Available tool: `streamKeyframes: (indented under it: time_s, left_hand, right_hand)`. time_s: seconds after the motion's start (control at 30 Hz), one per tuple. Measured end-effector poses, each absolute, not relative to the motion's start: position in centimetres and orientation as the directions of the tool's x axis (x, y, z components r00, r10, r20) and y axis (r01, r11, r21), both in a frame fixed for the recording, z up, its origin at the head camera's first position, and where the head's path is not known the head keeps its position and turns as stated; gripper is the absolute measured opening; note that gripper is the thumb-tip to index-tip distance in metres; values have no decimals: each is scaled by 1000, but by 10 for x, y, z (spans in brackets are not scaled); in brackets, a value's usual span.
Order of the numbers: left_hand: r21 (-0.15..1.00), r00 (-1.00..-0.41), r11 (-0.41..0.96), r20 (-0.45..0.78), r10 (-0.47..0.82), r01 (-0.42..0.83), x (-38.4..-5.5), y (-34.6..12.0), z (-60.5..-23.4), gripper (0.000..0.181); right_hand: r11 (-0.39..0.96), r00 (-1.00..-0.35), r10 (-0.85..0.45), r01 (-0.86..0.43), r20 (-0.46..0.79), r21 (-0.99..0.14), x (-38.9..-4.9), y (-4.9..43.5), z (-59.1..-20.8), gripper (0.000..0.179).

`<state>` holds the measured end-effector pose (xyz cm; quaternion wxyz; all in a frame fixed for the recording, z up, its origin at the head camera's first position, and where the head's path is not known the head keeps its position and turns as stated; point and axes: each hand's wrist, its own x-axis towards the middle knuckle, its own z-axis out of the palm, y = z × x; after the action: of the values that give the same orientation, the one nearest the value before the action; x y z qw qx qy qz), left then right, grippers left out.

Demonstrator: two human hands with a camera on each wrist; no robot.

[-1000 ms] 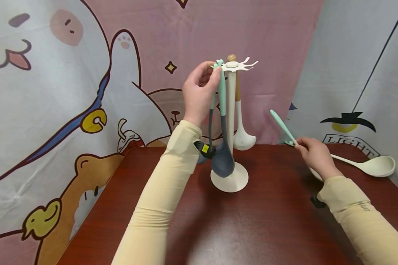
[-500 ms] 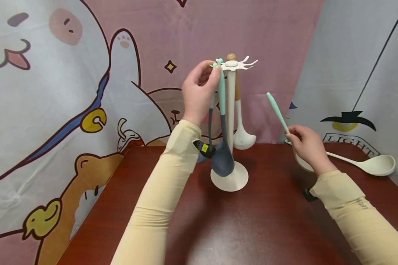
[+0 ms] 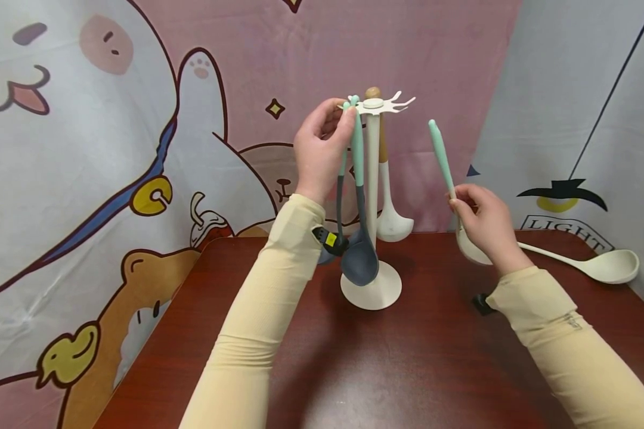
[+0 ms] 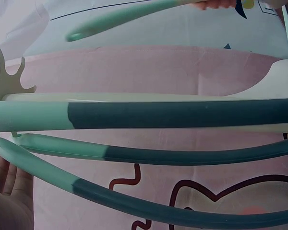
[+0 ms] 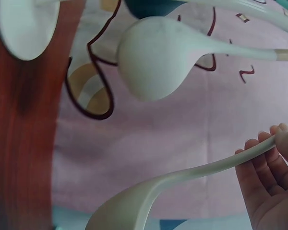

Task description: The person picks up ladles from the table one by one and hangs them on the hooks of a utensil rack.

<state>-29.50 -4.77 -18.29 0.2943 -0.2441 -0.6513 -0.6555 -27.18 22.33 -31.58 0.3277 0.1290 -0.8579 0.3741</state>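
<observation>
At the top of a cream utensil rack [image 3: 372, 179], my left hand [image 3: 322, 143] pinches at the hooks, its thumb right by the mint handle ends. I cannot tell whether it grips a hook or a handle. Below hang a dark grey ladle [image 3: 361, 262] and other mint-handled utensils; the left wrist view shows a dark grey stem [image 4: 182, 114] close up. My right hand [image 3: 485, 220] pinches a cream ladle [image 5: 129, 206] just below its mint handle [image 3: 439, 149]. That ladle is upright, bowl down, above the table, right of the rack. Part of its bowl is hidden behind the hand.
A white ladle [image 3: 394, 223] with a wooden handle hangs on the rack's far right side. Another cream ladle [image 3: 612, 266] lies on the brown table [image 3: 408, 369] at the right. Printed cloth [image 3: 434, 53] stands behind the table.
My right hand has risen and moved left with the cream ladle, whose handle has turned more upright. The left hand stays at the rack's top.
</observation>
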Motion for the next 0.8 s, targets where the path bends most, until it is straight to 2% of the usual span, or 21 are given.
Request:
streamKeyframes:
  time_s: [0.33, 0.6, 0.8]
  left_hand:
    - [708, -705, 24, 706, -70, 706, -297, -47, -183, 22]
    - [713, -710, 23, 700, -75, 701, -300, -47, -184, 21]
    - [720, -717, 23, 693, -78, 693, -279, -45, -175, 20]
  right_hand:
    - [617, -714, 72, -516, 696, -594, -275, 201, -294, 12]
    - [567, -715, 87, -537, 694, -625, -278, 187, -288, 10]
    - [556, -711, 76, -552, 699, -621, -279, 180, -289, 11]
